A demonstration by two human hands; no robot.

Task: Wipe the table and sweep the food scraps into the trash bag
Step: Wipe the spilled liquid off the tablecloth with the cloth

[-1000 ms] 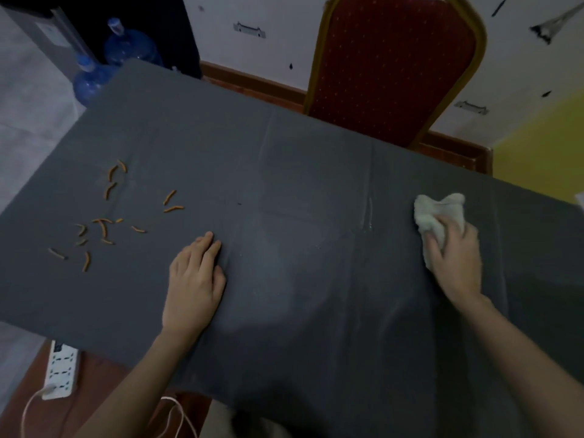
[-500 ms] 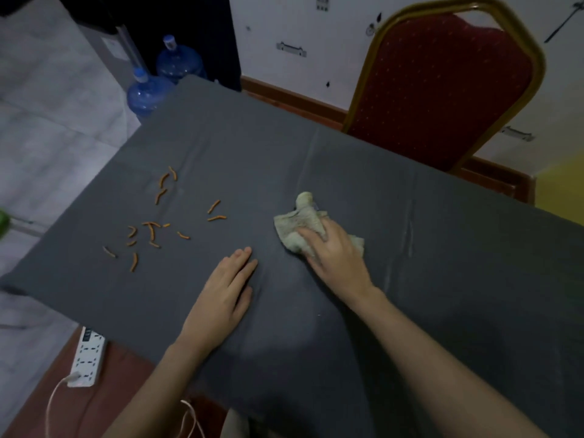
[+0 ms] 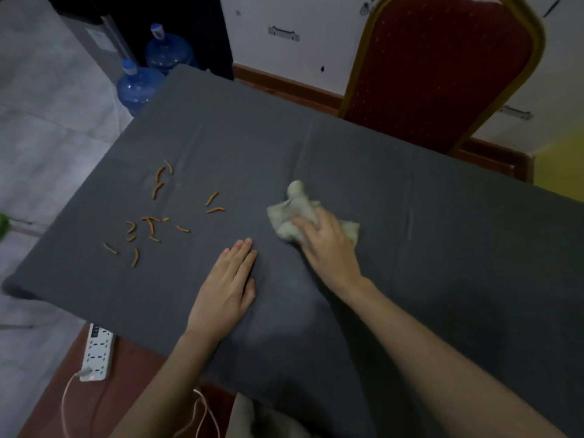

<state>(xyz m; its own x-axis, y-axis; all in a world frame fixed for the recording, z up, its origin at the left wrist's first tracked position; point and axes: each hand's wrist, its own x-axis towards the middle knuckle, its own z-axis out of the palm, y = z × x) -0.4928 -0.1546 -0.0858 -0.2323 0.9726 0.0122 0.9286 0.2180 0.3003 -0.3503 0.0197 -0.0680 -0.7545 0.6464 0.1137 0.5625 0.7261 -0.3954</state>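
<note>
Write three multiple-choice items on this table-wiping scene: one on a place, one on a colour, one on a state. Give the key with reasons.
1. Where do the orange food scraps lie relative to the crumpled pale cloth?
A. To its left
B. To its right
C. Under it

2. What colour is the padded chair back behind the grey-covered table?
A. Blue
B. Red
C. Green

3. How is the left hand?
A. Gripping the cloth
B. Holding a bag
C. Flat on the table, fingers straight

Key: 1 A, the scraps sit scattered near the table's left end; 2 B, red upholstery in a gold frame; 3 C, only the right hand presses on the cloth.
</note>
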